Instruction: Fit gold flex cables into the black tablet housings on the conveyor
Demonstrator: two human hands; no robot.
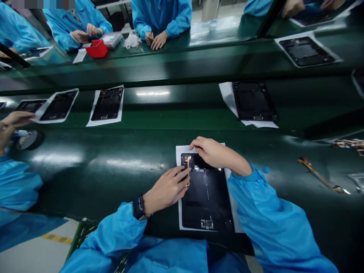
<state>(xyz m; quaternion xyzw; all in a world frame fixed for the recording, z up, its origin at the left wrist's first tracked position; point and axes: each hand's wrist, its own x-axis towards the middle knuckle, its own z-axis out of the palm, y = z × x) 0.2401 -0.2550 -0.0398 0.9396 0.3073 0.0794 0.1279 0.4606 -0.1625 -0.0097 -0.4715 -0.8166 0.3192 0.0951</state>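
Note:
A black tablet back housing lies in front of me on a sheet of white paper. Along its upper left side runs a narrow orange flex cable. My left hand, with a dark watch on the wrist, lies over the housing's left edge. Its fingers are spread and touch the lower part of the cable. Over the top edge of the housing my right hand is bent, index finger reaching left above the cable's upper end. Its fingers look apart, and I see nothing held in them.
Loose flex cable lies to the right. Beyond the bench edge, more housings rest on paper along the green line. At left, a co-worker's hand touches a paper sheet. Co-workers sit opposite, near a red bin.

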